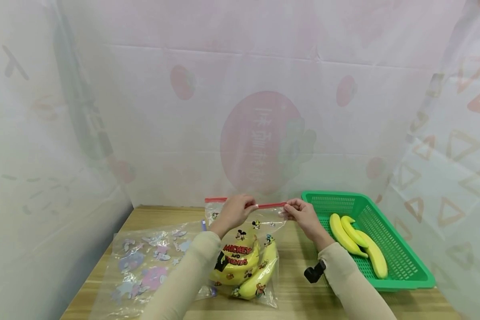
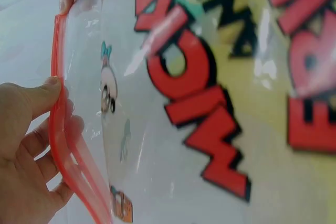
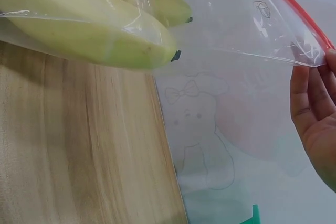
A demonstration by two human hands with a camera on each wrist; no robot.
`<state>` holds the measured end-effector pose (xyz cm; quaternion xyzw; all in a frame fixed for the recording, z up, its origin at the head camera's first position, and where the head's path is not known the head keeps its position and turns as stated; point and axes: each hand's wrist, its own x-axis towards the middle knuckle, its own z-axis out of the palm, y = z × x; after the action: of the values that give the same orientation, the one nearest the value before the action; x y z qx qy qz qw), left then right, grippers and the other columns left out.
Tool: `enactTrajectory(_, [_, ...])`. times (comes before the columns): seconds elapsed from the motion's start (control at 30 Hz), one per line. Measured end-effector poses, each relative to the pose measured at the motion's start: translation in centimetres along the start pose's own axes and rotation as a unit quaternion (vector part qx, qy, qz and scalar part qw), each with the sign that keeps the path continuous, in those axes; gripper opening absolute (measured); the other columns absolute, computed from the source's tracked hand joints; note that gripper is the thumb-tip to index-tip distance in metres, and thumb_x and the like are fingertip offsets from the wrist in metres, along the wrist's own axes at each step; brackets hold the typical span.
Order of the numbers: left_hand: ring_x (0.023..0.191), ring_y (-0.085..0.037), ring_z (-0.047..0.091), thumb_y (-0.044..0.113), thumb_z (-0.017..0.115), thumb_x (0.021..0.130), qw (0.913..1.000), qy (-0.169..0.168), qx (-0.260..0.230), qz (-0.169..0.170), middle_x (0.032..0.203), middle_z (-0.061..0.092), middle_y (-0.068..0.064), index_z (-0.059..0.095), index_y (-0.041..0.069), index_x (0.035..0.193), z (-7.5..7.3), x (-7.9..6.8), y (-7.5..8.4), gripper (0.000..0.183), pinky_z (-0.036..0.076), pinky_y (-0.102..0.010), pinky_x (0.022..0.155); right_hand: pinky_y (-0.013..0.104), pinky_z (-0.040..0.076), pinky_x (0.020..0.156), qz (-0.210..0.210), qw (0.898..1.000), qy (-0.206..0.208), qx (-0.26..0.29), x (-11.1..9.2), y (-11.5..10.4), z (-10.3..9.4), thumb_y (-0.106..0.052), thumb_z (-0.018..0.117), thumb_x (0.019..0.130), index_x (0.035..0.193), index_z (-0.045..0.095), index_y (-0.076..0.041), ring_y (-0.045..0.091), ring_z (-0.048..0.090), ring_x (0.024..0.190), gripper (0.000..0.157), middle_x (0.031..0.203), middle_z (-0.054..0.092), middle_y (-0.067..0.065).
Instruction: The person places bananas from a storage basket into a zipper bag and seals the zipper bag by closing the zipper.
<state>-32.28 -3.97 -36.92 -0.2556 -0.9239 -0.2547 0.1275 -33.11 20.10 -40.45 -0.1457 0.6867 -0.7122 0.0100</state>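
A clear zip bag (image 1: pixel 240 242) with a red zip strip and "Mickey and Friends" print stands on the table, with yellow bananas (image 1: pixel 260 275) inside. My left hand (image 1: pixel 236 213) pinches the red strip (image 2: pixel 59 145) near its middle, thumb on one side and fingers behind. At the strip's right end my right hand (image 1: pixel 304 218) grips the bag's top corner between thumb and fingers. In the left wrist view the two red strips part below the left thumb. The right wrist view shows a banana (image 3: pixel 94 35) low in the bag, its dark tip toward the bag's side.
To the left lies a clear bag (image 1: pixel 144 266) with pastel star prints and a purple slider, partly under my left sleeve. A green basket (image 1: pixel 404 249) holding several bananas (image 1: pixel 350 235) stands at the right. A printed white curtain (image 1: pixel 176 133) closes off the back and sides.
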Motion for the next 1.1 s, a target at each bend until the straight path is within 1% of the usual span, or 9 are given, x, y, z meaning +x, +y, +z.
enactTrajectory(0.07, [0.067, -0.007, 0.053, 0.026, 0.062, 0.093, 1.0000, 0.002, 0.004, -0.005, 0.079, 0.060, 0.008, 0.067, 0.017, 0.087, -0.3, -0.2, -0.3, 0.012, 0.046, -0.027, 0.064, 0.029, 0.055, 0.069, -0.003, 1.000, 0.004, -0.001, 0.0, 0.0, 0.0, -0.006, 0.056, 0.095, 0.102, 0.054, 0.010, 0.015, 0.066, 0.075, 0.018, 0.088, 0.065, 0.014])
enactTrajectory(0.17, [0.069, -0.007, 0.053, 0.027, 0.062, 0.093, 0.9999, 0.000, 0.007, -0.016, 0.080, 0.059, 0.008, 0.067, 0.017, 0.088, -0.7, -0.4, -0.8, 0.012, 0.046, -0.027, 0.066, 0.027, 0.054, 0.068, -0.006, 1.000, 0.010, -0.008, 0.0, -0.2, 0.0, -0.006, 0.056, 0.095, 0.103, 0.054, 0.011, 0.013, 0.065, 0.074, 0.019, 0.084, 0.066, 0.007])
enactTrajectory(0.27, [0.072, -0.007, 0.054, 0.027, 0.062, 0.093, 0.9997, -0.002, 0.005, -0.026, 0.083, 0.060, 0.009, 0.068, 0.018, 0.090, -1.2, -0.7, -1.4, 0.011, 0.047, -0.028, 0.068, 0.026, 0.054, 0.067, -0.006, 1.000, 0.016, -0.009, -0.1, -0.4, 0.1, -0.005, 0.056, 0.095, 0.103, 0.054, 0.011, 0.012, 0.065, 0.073, 0.018, 0.082, 0.066, 0.004])
enactTrajectory(0.47, [0.072, -0.008, 0.056, 0.025, 0.061, 0.093, 0.9994, 0.001, -0.002, -0.034, 0.087, 0.062, 0.006, 0.068, 0.017, 0.092, -1.9, -1.2, -2.1, 0.010, 0.049, -0.028, 0.068, 0.026, 0.054, 0.067, -0.007, 1.000, 0.020, -0.010, -0.2, -0.7, 0.0, -0.006, 0.056, 0.095, 0.102, 0.054, 0.010, 0.012, 0.065, 0.073, 0.017, 0.082, 0.066, 0.004])
enactTrajectory(0.7, [0.077, -0.012, 0.057, 0.024, 0.062, 0.093, 0.9994, 0.014, -0.002, -0.031, 0.091, 0.063, 0.004, 0.068, 0.016, 0.093, -2.0, -1.7, -3.0, 0.010, 0.049, -0.033, 0.072, 0.026, 0.054, 0.067, -0.010, 1.000, 0.018, -0.008, -0.1, -0.5, -0.3, -0.007, 0.057, 0.095, 0.102, 0.054, 0.010, 0.012, 0.065, 0.073, 0.018, 0.082, 0.067, 0.004])
enactTrajectory(0.8, [0.080, -0.014, 0.059, 0.023, 0.062, 0.092, 0.9994, 0.022, -0.007, -0.027, 0.091, 0.064, 0.003, 0.068, 0.015, 0.092, -2.1, -1.9, -3.3, 0.009, 0.049, -0.035, 0.074, 0.026, 0.054, 0.067, -0.010, 1.000, 0.018, -0.010, -0.1, -0.4, -0.3, -0.008, 0.057, 0.095, 0.101, 0.054, 0.009, 0.012, 0.065, 0.073, 0.019, 0.082, 0.067, 0.004])
enactTrajectory(0.9, [0.081, -0.014, 0.060, 0.022, 0.063, 0.092, 0.9992, 0.030, -0.007, -0.026, 0.089, 0.064, 0.004, 0.068, 0.016, 0.090, -2.1, -2.0, -3.7, 0.008, 0.049, -0.035, 0.075, 0.026, 0.054, 0.068, -0.009, 1.000, 0.016, -0.012, -0.1, -0.5, -0.3, -0.008, 0.057, 0.095, 0.102, 0.054, 0.009, 0.012, 0.065, 0.073, 0.019, 0.083, 0.068, 0.004])
enactTrajectory(1.1, [0.083, -0.017, 0.061, 0.019, 0.064, 0.091, 0.9985, 0.043, -0.017, -0.031, 0.088, 0.065, 0.003, 0.068, 0.014, 0.088, -2.2, -2.2, -4.6, 0.008, 0.049, -0.036, 0.077, 0.028, 0.054, 0.068, -0.007, 1.000, 0.017, -0.012, -0.2, -0.6, -0.3, -0.007, 0.056, 0.095, 0.102, 0.053, 0.010, 0.013, 0.066, 0.074, 0.018, 0.082, 0.067, 0.005])
